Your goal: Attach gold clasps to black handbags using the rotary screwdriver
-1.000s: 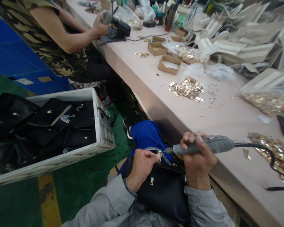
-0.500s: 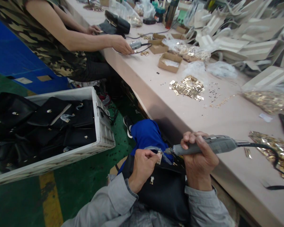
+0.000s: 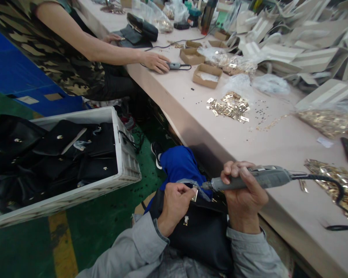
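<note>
Pinkish bench (image 3: 278, 154) runs diag. over green floor (image 3: 113, 231), from 11 round to 3 o'clock of the black bag (image 3: 203, 239) on the wearer's lap. Pale strips (image 3: 295, 46) heaped at 1; gold fittings (image 3: 230, 108) piled approx. 12, 2nd gold pile (image 3: 336, 185) betw. 2 & 3. White crate (image 3: 129, 170) w/ more black bags (image 3: 60, 137) approx. 10.

L hand (image 3: 175, 206): thumb + index pinching a gold plate (image 3: 195, 194) at bag's top edge, 12 o'clock. Small fitting (image 3: 186, 221) on bag front, betw. 6 & 7 from plate. R hand (image 3: 243, 193): fingers wrapped round grey driver (image 3: 261, 177), thumb pressed on its body. Nose pts to 9, tip right by plate; contact too small to tell. Cable (image 3: 330, 179) trails off to 3.

Co-worker (image 3: 60, 50), camo top, approx. 11: nr hand (image 3: 156, 61) palm-down on bench, fingers at a grey tool (image 3: 174, 66).
</note>
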### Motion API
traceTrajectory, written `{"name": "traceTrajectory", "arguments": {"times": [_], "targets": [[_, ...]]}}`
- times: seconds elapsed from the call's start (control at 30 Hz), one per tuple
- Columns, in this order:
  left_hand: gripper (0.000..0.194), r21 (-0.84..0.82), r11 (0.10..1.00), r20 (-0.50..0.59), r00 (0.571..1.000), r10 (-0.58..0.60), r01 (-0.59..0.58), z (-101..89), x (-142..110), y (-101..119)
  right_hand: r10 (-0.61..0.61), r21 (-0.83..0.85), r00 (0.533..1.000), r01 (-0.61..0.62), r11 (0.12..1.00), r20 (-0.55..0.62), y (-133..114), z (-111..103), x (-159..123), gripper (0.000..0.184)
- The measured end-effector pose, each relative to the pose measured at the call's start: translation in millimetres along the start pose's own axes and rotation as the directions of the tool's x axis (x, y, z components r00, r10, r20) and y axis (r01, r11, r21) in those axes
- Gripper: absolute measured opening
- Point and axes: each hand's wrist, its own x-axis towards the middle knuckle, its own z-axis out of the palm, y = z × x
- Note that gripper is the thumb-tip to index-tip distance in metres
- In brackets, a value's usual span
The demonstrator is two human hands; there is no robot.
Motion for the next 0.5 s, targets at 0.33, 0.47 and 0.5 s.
{"name": "traceTrajectory", "arguments": {"times": [0.33, 0.47, 0.5], "targets": [[0.023, -0.011, 1.0, 0.003, 1.0, 0.001, -0.001, -0.7, -3.2, 3.9, 0.039, -0.024, 0.999, -0.039, 0.999, 0.038, -2.0, -1.6, 0.0, 0.005], [0.024, -0.012, 1.0, 0.013, 1.0, 0.01, -0.01, -0.8, -5.6, 4.3, 0.055, -0.045, 0.997, -0.053, 0.998, 0.048, -3.7, 1.1, -0.6, 0.006], [0.024, -0.012, 1.0, 0.015, 1.0, 0.014, -0.014, -0.7, -5.9, 4.1, 0.054, -0.053, 0.997, -0.052, 0.997, 0.049, -4.3, 2.3, -0.7, 0.007]]}}
